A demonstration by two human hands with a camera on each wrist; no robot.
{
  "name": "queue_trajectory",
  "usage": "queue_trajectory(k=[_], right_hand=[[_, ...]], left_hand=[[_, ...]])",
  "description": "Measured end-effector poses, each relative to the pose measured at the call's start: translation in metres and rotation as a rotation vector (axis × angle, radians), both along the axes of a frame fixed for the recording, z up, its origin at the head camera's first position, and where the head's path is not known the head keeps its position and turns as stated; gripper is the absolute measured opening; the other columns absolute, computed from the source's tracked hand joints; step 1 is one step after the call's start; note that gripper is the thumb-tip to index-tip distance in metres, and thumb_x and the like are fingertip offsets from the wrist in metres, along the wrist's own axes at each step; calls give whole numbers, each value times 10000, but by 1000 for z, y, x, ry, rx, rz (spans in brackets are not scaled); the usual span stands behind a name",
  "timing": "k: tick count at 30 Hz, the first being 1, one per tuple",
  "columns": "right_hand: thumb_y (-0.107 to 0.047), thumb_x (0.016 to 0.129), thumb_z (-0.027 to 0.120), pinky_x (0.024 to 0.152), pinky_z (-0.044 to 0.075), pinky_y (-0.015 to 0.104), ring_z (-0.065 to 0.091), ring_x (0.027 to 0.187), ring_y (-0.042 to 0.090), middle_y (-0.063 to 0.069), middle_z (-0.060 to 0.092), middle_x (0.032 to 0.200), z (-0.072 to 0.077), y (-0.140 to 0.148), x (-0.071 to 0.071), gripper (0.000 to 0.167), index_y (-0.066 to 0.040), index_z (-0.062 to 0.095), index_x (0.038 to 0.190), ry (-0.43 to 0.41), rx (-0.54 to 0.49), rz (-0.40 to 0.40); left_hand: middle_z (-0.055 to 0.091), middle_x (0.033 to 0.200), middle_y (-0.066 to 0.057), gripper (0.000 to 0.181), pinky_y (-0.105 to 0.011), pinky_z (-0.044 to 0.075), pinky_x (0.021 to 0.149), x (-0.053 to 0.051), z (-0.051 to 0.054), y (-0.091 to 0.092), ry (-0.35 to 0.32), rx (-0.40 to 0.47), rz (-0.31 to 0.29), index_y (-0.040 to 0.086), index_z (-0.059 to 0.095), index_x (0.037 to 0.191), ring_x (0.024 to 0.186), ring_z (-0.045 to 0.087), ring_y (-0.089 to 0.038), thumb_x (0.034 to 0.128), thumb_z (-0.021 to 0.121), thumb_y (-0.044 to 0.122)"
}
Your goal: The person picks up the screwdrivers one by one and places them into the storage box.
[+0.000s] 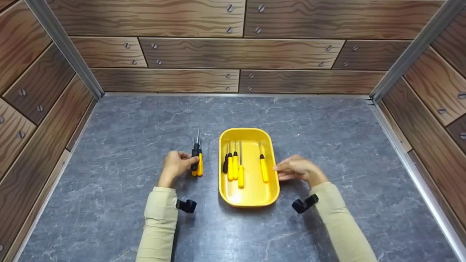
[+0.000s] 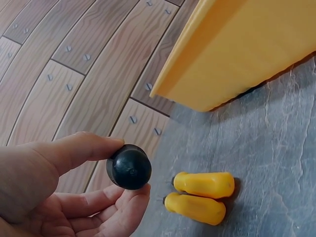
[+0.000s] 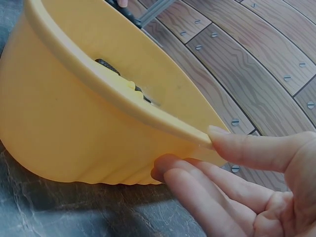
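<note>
My left hand pinches a screwdriver with a black handle between thumb and fingers, its shaft pointing away. Beneath it, two yellow-handled screwdrivers lie side by side on the grey surface, partly hidden in the head view. A yellow tray stands to the right of them. My right hand holds the tray's right side, the thumb on the rim and the fingers against the outer wall. Inside the tray are a black screwdriver and several yellow-handled ones, one of them apart near the right wall.
Wood-patterned panels enclose the grey marbled surface at the back and both sides. Metal strips run along the edges and corners. Each sleeve carries a black wrist camera.
</note>
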State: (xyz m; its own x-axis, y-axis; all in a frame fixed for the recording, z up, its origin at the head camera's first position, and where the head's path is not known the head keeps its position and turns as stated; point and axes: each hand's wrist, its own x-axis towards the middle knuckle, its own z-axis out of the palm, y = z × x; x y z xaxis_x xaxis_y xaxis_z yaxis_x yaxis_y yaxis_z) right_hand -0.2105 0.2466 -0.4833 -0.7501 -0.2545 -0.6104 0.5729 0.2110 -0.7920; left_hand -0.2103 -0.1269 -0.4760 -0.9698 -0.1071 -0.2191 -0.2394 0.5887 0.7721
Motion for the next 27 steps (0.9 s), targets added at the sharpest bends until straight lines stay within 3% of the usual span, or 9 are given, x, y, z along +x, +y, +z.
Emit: queue_trajectory(k=[9, 18, 27], right_hand=[[-49, 878, 656, 724, 630, 260, 718, 675, 106, 8, 738, 710, 0, 1, 0, 90, -85, 692, 804, -10, -2, -6], [-67, 869, 678, 712, 630, 254, 714, 668, 104, 4, 735, 704, 0, -1, -1, 58, -73, 683, 812, -20, -1, -12], [-86, 852, 707, 710, 629, 262, 711, 648, 111, 15, 733, 692, 2, -1, -1, 50, -47, 699, 822, -22, -1, -20]], left_hand=[[743, 924, -190, 314, -109, 433, 540, -3, 0, 4, 6, 2, -14, -37, 720, 957, 602, 569, -43, 820, 741, 245], [745, 946, -195, 315, -127, 487, 570, -2, 3, 7, 0, 22, -23, -34, 716, 982, 572, 577, -20, 827, 745, 239], [753, 900, -153, 299, -104, 441, 544, 0, 5, 10, 3, 4, -26, -6, 726, 944, 580, 592, -23, 815, 752, 262]])
